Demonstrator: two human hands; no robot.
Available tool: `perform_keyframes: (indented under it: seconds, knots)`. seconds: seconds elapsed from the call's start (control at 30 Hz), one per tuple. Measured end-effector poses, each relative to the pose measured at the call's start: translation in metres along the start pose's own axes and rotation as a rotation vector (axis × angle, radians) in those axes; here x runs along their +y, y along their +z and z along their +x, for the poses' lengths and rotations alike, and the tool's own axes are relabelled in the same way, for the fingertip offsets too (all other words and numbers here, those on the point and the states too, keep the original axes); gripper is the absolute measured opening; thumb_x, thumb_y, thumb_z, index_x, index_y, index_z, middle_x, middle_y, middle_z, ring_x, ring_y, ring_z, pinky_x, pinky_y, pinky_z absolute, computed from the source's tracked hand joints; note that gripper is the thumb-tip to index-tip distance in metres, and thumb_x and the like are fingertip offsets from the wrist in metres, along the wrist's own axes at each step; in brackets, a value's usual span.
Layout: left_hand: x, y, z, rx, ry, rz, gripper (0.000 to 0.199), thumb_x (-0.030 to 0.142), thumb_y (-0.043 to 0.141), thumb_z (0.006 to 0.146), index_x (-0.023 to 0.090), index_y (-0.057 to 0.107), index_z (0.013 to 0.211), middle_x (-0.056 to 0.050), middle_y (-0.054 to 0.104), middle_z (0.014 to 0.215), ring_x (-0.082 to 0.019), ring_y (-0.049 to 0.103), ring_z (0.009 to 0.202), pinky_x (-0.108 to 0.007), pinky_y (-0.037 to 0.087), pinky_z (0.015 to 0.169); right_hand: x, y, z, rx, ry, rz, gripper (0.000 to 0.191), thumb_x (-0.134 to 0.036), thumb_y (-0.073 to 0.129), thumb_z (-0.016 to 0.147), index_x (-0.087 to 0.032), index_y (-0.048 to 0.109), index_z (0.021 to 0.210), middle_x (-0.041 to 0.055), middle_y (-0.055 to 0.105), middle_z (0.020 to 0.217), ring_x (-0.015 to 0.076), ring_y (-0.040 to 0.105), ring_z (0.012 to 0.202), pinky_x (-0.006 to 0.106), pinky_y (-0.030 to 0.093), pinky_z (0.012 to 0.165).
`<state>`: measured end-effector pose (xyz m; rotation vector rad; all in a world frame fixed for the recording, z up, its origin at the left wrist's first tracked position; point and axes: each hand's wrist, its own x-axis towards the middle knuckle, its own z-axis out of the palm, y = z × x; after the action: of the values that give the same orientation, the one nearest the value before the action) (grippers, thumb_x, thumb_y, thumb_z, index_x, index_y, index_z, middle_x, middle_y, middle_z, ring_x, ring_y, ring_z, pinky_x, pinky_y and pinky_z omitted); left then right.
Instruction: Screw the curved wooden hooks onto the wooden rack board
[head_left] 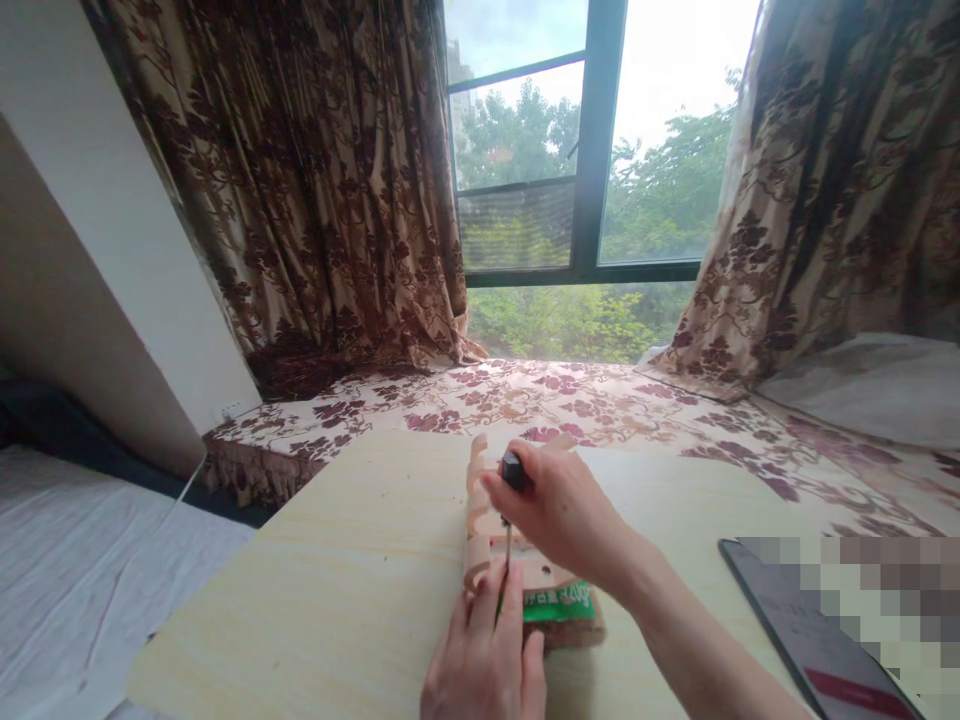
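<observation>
My right hand (566, 510) is closed around the black handle of a screwdriver (514, 470), its thin metal shaft pointing down toward my left fingers. My left hand (480, 650) presses its fingers together on the near end of a light wooden piece (477, 500) with a scalloped edge, beside the shaft. The screwdriver's tip is hidden by those fingers. Under the near end of the wood lies a brown block with a green label (559, 603) bearing white print. Small dark spots show on the wood. My right hand hides much of its far part.
All this rests on a pale wood-grain table (360, 560) with rounded corners. A dark-edged flat tablet or phone (810, 630) lies at the right, partly pixelated. Behind is a ledge with a flowered cover (600, 390), below a window; a bed-like white surface (82, 570) is at left.
</observation>
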<state>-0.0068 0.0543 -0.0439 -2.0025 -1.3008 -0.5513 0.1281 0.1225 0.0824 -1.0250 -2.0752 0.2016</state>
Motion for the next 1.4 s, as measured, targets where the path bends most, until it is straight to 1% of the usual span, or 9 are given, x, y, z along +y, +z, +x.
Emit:
perform_keyframes:
  seconds: [0.07, 0.13, 0.3, 0.37, 0.47, 0.63, 0.87, 1.0, 1.4]
  knots:
    - [0.000, -0.001, 0.001, -0.004, 0.006, -0.002, 0.047, 0.028, 0.047, 0.084, 0.010, 0.048, 0.127, -0.011, 0.060, 0.125, -0.017, 0.064, 0.097, -0.022, 0.055, 0.077, -0.001, 0.007, 0.002, 0.084, 0.056, -0.044, 0.028, -0.032, 0.050, 0.085, -0.021, 0.038, 0.062, -0.0056, 0.036, 0.049, 0.0086, 0.030, 0.046, 0.025, 0.018, 0.048]
    - [0.000, -0.002, 0.002, -0.004, 0.013, 0.010, 0.046, 0.027, 0.046, 0.084, 0.010, 0.049, 0.126, -0.011, 0.061, 0.125, -0.017, 0.065, 0.097, -0.023, 0.055, 0.077, -0.002, 0.007, 0.003, 0.080, 0.082, -0.027, 0.029, -0.032, 0.050, 0.084, -0.021, 0.037, 0.062, -0.0056, 0.036, 0.049, 0.0086, 0.031, 0.046, 0.024, 0.019, 0.048]
    - [0.001, -0.004, 0.003, -0.002, 0.006, 0.028, 0.044, 0.027, 0.046, 0.084, 0.010, 0.050, 0.125, -0.009, 0.061, 0.125, -0.018, 0.065, 0.097, -0.024, 0.056, 0.077, -0.002, -0.016, -0.001, -0.182, -0.008, 0.171, 0.019, -0.030, 0.051, 0.084, -0.020, 0.046, 0.069, -0.0044, 0.047, 0.057, 0.0089, 0.041, 0.052, 0.022, 0.025, 0.050]
    - [0.001, -0.004, 0.003, -0.011, -0.003, 0.020, 0.045, 0.028, 0.046, 0.084, 0.011, 0.050, 0.125, -0.009, 0.060, 0.125, -0.018, 0.065, 0.097, -0.024, 0.056, 0.077, 0.000, -0.022, -0.002, -0.224, -0.041, 0.206, 0.011, -0.026, 0.050, 0.085, -0.020, 0.051, 0.076, -0.0038, 0.051, 0.061, 0.0092, 0.043, 0.055, 0.022, 0.026, 0.051]
    - [0.001, -0.005, 0.003, -0.028, -0.008, 0.013, 0.045, 0.028, 0.047, 0.084, 0.011, 0.050, 0.125, -0.008, 0.061, 0.125, -0.017, 0.065, 0.096, -0.023, 0.056, 0.077, 0.003, -0.020, -0.001, -0.174, -0.034, 0.163, 0.014, -0.028, 0.049, 0.086, -0.020, 0.047, 0.074, -0.0043, 0.047, 0.060, 0.0093, 0.040, 0.055, 0.023, 0.026, 0.052]
    - [0.001, -0.005, 0.004, -0.028, 0.006, 0.037, 0.044, 0.030, 0.046, 0.085, 0.012, 0.051, 0.125, -0.008, 0.061, 0.125, -0.017, 0.065, 0.096, -0.024, 0.056, 0.077, 0.007, -0.010, 0.002, -0.042, 0.107, 0.037, 0.026, -0.037, 0.052, 0.085, -0.021, 0.038, 0.070, -0.0052, 0.041, 0.057, 0.0095, 0.034, 0.052, 0.024, 0.022, 0.050]
    - [0.003, -0.009, 0.005, -0.017, -0.005, 0.069, 0.043, 0.030, 0.043, 0.085, 0.012, 0.053, 0.123, -0.008, 0.061, 0.125, -0.017, 0.066, 0.097, -0.024, 0.056, 0.076, 0.000, -0.016, -0.001, -0.205, -0.014, 0.237, 0.019, -0.033, 0.053, 0.085, -0.020, 0.048, 0.073, -0.0053, 0.045, 0.058, 0.0084, 0.039, 0.055, 0.022, 0.026, 0.052]
    - [0.005, -0.011, 0.008, -0.044, -0.035, 0.085, 0.042, 0.029, 0.042, 0.085, 0.014, 0.054, 0.122, -0.009, 0.062, 0.123, -0.017, 0.065, 0.099, -0.023, 0.056, 0.076, -0.003, -0.013, -0.002, -0.162, 0.011, 0.181, 0.028, -0.035, 0.052, 0.086, -0.020, 0.040, 0.065, -0.0053, 0.040, 0.055, 0.0084, 0.034, 0.053, 0.023, 0.022, 0.050]
    - [0.001, -0.003, 0.008, 0.002, 0.019, 0.080, 0.039, 0.027, 0.040, 0.086, 0.013, 0.056, 0.119, -0.008, 0.065, 0.118, -0.016, 0.067, 0.092, -0.022, 0.056, 0.074, -0.001, -0.002, 0.001, -0.071, 0.065, 0.061, 0.026, -0.036, 0.051, 0.085, -0.020, 0.039, 0.069, -0.0055, 0.041, 0.052, 0.0084, 0.032, 0.049, 0.024, 0.020, 0.049]
